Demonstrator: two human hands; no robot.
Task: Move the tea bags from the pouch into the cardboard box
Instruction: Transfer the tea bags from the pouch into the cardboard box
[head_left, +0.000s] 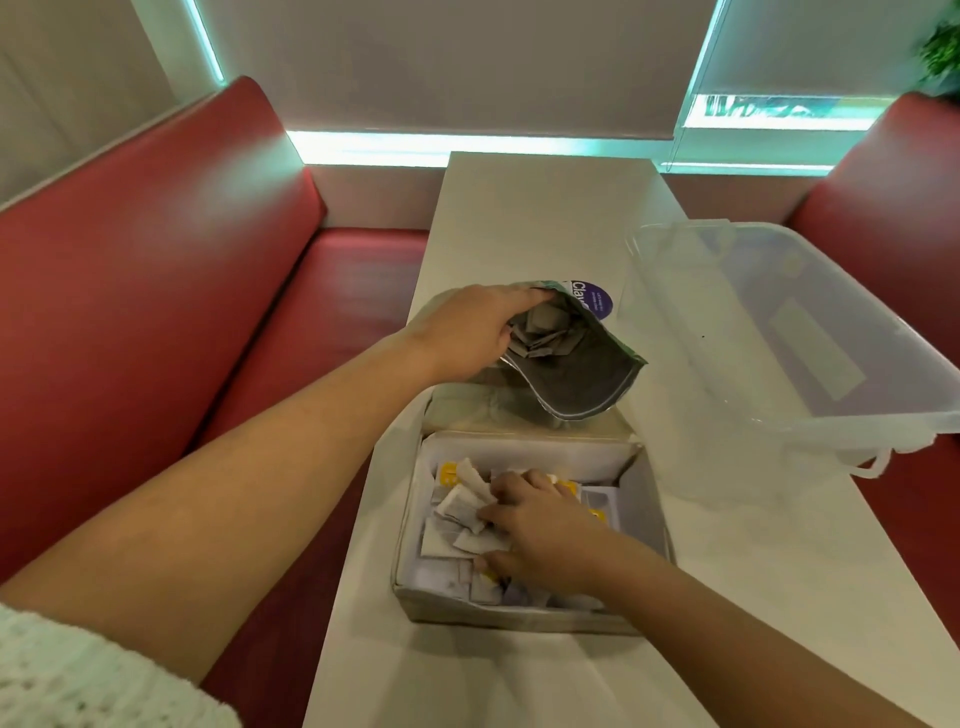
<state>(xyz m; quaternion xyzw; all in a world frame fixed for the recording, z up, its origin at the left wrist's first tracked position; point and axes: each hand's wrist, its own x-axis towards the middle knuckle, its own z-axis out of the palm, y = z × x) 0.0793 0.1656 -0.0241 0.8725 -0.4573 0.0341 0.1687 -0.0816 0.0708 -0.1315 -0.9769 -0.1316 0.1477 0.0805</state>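
Resting inside the cardboard box (644, 499), the fingers of the right hand (540, 530) are curled onto a clutch of white tea bags (467, 512) lying there. The rim of a foil pouch (571, 358) is pinched by the left hand (467, 332) and held open just above the box, more tea bags visible inside. A clear plastic tub (769, 332) stands to the right on the white table (545, 208).
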